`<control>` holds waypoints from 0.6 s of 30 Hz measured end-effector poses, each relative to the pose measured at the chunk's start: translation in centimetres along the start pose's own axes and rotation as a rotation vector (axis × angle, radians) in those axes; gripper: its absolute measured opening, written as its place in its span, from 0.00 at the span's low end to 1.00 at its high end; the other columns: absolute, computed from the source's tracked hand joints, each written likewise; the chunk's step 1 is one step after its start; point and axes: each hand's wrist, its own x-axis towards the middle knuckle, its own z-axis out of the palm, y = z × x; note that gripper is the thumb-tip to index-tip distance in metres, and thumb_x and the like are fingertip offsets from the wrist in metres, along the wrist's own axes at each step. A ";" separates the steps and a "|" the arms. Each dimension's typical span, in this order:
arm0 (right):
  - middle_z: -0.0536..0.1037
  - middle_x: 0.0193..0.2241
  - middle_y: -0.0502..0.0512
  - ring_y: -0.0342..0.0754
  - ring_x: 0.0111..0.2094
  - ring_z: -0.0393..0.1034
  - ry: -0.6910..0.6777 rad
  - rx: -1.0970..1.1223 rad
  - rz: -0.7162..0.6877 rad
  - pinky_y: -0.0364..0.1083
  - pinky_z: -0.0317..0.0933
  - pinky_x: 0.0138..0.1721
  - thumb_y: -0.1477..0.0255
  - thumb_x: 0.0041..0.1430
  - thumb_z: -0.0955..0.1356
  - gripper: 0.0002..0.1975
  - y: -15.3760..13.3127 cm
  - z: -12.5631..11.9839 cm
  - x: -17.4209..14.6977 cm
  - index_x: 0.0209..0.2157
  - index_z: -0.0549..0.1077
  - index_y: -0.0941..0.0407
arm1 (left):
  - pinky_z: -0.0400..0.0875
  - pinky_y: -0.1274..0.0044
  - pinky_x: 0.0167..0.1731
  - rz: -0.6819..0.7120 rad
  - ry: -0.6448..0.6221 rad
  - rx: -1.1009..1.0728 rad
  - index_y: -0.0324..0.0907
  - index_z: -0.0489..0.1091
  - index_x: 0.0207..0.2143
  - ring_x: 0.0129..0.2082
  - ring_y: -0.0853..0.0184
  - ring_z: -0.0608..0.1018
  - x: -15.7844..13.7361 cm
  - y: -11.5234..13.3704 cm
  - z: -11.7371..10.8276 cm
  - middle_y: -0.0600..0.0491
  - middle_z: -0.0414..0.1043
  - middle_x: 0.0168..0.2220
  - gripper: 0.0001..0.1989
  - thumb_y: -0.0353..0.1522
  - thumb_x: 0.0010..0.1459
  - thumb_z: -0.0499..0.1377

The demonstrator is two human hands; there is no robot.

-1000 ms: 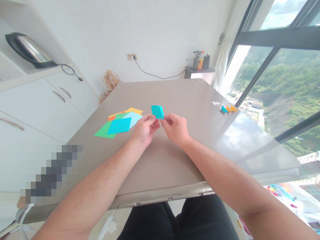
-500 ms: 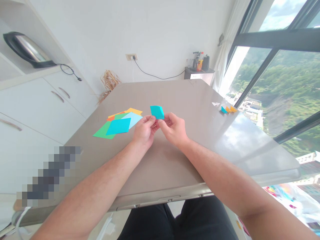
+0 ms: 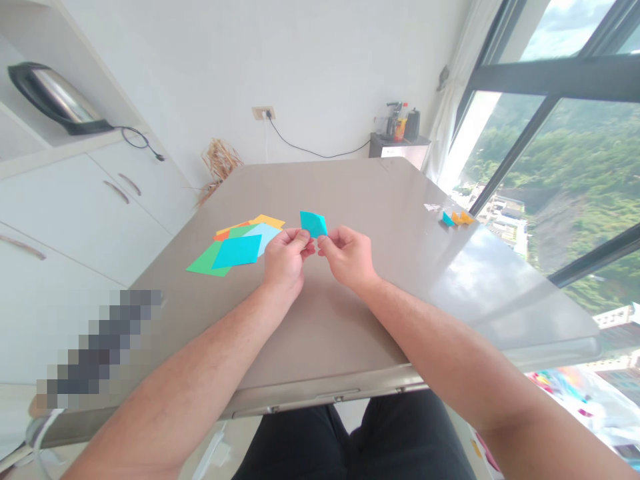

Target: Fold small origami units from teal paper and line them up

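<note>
This appears to be a room in a home — an electric kettle (image 3: 65, 100) sits in a white cupboard unit (image 3: 60, 213), a curtain (image 3: 447, 127) hangs beside the big window (image 3: 550, 75), dried stalks (image 3: 220, 160) show by the plain wall (image 3: 320, 53) — and the green hillside (image 3: 590, 153) and buildings (image 3: 510, 215) below suggest an upper floor.

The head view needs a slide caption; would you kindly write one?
Left hand and right hand pinch folded turquoise paper over a table, coloured sheets at left.
</note>
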 end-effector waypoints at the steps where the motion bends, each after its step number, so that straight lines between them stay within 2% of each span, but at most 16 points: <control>1: 0.80 0.25 0.51 0.46 0.29 0.72 -0.001 0.001 0.005 0.46 0.64 0.34 0.62 0.57 0.69 0.10 0.0 0.0 0.0 0.27 0.74 0.54 | 0.70 0.75 0.33 0.002 0.003 0.007 0.40 0.70 0.26 0.26 0.71 0.73 0.0 0.0 0.0 0.56 0.69 0.24 0.07 0.32 0.50 0.66; 12: 0.77 0.22 0.49 0.47 0.28 0.74 0.014 0.108 0.005 0.46 0.66 0.33 0.62 0.56 0.69 0.11 0.7 0.0 0.4 0.25 0.70 0.53 | 0.70 0.75 0.34 -0.014 -0.014 0.025 0.41 0.69 0.27 0.27 0.71 0.72 0.1 0.3 -0.1 0.56 0.68 0.24 0.07 0.32 0.51 0.65; 18: 0.79 0.29 0.50 0.46 0.32 0.73 -0.063 0.145 -0.004 0.45 0.67 0.35 0.62 0.52 0.71 0.10 0.0 -0.4 0.3 0.31 0.72 0.54 | 0.72 0.73 0.37 -0.027 -0.150 -0.031 0.40 0.71 0.26 0.29 0.70 0.74 -0.2 0.2 0.0 0.54 0.71 0.26 0.09 0.33 0.49 0.68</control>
